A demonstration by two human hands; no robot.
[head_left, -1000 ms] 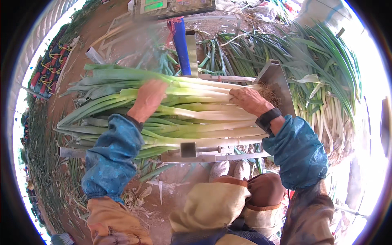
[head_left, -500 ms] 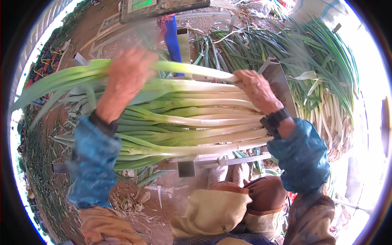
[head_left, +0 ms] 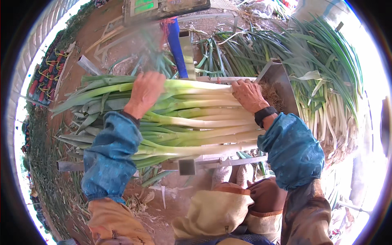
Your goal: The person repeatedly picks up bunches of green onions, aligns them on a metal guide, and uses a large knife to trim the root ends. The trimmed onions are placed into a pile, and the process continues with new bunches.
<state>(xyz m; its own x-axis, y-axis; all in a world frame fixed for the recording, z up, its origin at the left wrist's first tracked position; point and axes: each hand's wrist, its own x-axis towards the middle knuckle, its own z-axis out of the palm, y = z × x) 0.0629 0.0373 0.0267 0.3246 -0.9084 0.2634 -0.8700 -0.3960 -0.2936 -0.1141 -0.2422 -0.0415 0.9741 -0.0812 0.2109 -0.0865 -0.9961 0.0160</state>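
Observation:
Several long leeks [head_left: 200, 123] lie side by side on a metal rack [head_left: 222, 163], green leaves to the left and white stems to the right. My left hand [head_left: 145, 90] is closed over the green part of the far leek [head_left: 192, 85], slightly blurred. Around that same leek's white end curl the fingers of my right hand [head_left: 248, 95], close to the rack's metal end plate [head_left: 272, 73]. The fingertips of both hands are partly hidden. Roots [head_left: 271, 92] show between my right hand and the plate.
More untrimmed leeks [head_left: 326, 77] are heaped on the right. A scale [head_left: 167, 9] with a lit green display stands at the far side, near a blue strip [head_left: 176, 47]. Leaf scraps [head_left: 136, 204] litter the ground, and red-and-black crates [head_left: 47, 75] sit far left.
Both hands have lowered the leek from above the row onto its far side. My left hand has come right and nearer; my right hand has shifted slightly.

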